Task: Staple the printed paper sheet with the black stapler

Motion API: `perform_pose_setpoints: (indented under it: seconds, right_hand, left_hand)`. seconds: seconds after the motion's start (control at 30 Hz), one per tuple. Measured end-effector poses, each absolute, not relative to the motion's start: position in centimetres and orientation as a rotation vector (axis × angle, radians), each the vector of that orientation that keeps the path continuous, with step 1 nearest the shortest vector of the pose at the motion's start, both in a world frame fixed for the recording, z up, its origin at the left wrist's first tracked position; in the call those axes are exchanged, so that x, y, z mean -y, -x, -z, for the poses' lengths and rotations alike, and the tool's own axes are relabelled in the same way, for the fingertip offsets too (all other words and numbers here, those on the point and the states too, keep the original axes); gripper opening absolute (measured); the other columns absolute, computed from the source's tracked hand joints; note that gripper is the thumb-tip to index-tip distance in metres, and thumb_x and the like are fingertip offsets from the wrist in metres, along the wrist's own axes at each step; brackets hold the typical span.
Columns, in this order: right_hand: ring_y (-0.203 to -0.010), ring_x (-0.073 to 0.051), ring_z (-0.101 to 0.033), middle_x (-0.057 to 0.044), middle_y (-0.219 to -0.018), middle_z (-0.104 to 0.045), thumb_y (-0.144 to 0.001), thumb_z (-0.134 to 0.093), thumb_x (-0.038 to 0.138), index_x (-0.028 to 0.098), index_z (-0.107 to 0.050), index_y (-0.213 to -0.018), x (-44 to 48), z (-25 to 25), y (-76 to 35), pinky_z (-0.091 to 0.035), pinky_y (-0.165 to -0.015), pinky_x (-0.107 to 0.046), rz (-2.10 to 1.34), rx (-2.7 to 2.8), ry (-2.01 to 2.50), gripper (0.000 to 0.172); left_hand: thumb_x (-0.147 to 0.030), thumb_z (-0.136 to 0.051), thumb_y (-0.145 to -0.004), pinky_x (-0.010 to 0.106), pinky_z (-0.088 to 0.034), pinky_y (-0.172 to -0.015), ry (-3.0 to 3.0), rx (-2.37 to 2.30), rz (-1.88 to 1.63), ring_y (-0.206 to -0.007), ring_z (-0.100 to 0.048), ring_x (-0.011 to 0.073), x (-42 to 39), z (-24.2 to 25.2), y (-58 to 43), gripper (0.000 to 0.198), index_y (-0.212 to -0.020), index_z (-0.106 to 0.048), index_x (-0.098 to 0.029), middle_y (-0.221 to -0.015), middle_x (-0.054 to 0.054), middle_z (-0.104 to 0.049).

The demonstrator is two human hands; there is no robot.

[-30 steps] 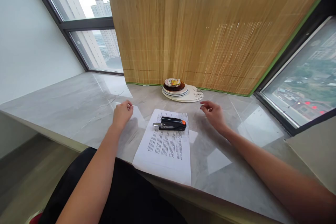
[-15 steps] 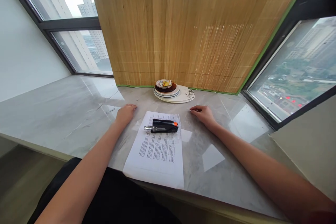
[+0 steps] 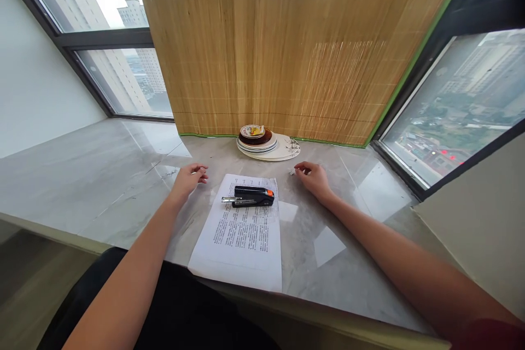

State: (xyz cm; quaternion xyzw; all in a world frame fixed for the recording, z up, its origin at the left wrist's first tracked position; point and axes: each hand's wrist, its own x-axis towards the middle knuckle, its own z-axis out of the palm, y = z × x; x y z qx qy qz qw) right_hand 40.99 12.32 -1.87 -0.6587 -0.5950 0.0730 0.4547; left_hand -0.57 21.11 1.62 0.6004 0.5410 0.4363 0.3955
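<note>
A black stapler (image 3: 253,196) with an orange patch lies across printed sheets of paper (image 3: 241,262), its silver metal part sticking out to the left. Left of the paper is my left hand (image 3: 189,179), holding nothing, its fingers loosely bent and apart. My right hand (image 3: 314,178) is to the right of the paper, with thumb and fingers brought together just above the counter. A small pale bit (image 3: 292,171) shows at those fingertips, too small to name. Neither hand touches the stapler.
Stacked plates and round lids (image 3: 257,147), with a small yellow item (image 3: 257,130) on top, stand at the back on the marble counter (image 3: 102,191). Behind them hangs a bamboo blind (image 3: 262,54). Windows flank both sides. The counter's front edge runs just before my lap.
My left hand has lifted slightly and its fingers have spread apart. At my right fingertips a small pale bit now shows. The view has shifted a little; stapler and paper lie as before.
</note>
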Motion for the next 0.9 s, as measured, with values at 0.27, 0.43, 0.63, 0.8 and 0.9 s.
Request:
perform_pose_setpoints:
  seconds: [0.27, 0.43, 0.63, 0.8, 0.9]
  right_hand:
    - [-0.073, -0.018, -0.057, -0.003, -0.080, -0.068, -0.093, -0.059, 0.027, 0.021, -0.074, -0.092, -8.6, -0.1, -34.6, -0.046, -0.072, -0.031, -0.166, 1.525, 1.253, 0.016]
    - [-0.068, -0.016, -0.055, -0.001, -0.074, -0.068, -0.089, -0.062, 0.025, 0.020, -0.075, -0.087, -7.7, 0.1, -33.2, -0.045, -0.070, -0.031, -0.346, 1.648, 1.228, 0.013]
    - [-0.067, -0.015, -0.056, -0.001, -0.071, -0.068, -0.087, -0.061, 0.022, 0.019, -0.075, -0.087, -8.0, 0.1, -33.5, -0.044, -0.068, -0.030, -0.365, 1.710, 1.244, 0.014]
    - [-0.067, -0.016, -0.056, -0.001, -0.070, -0.067, -0.086, -0.061, 0.023, 0.019, -0.075, -0.086, -8.0, 0.0, -33.4, -0.044, -0.068, -0.030, -0.384, 1.721, 1.265, 0.015]
    - [-0.067, -0.016, -0.056, -0.002, -0.070, -0.067, -0.086, -0.061, 0.025, 0.019, -0.075, -0.085, -8.0, 0.0, -33.3, -0.045, -0.068, -0.030, -0.393, 1.718, 1.286, 0.015]
  left_hand:
    - [-0.009, -0.071, -0.088, 0.021, -0.061, -0.077, -1.093, -1.083, -1.015, -0.074, -0.069, 0.0098, -18.1, -3.7, -0.5, 0.020, -0.106, -0.079, -0.009, -0.097, 0.011, -0.076]
    - [-0.004, -0.062, -0.093, 0.019, -0.062, -0.083, -0.957, -1.060, -0.945, -0.080, -0.072, 0.0111, -17.6, -4.5, -0.5, 0.019, -0.101, -0.079, -0.005, -0.097, 0.013, -0.076]
    - [-0.021, -0.076, -0.090, 0.026, -0.063, -0.084, -1.195, -1.043, -0.924, -0.076, -0.070, 0.0115, -15.8, -4.5, -0.4, 0.026, -0.114, -0.078, -0.012, -0.098, 0.011, -0.077]
    - [-0.044, -0.089, -0.073, 0.036, -0.063, -0.077, -1.560, -1.072, -0.902, -0.079, -0.072, 0.0201, -14.4, -4.2, -0.8, 0.048, -0.111, -0.079, -0.015, -0.100, 0.012, -0.078]
    - [-0.048, -0.085, -0.077, 0.035, -0.060, -0.074, -1.817, -1.105, -0.887, -0.082, -0.072, 0.0224, -14.0, -4.4, -1.4, 0.040, -0.101, -0.081, -0.017, -0.099, 0.011, -0.078]
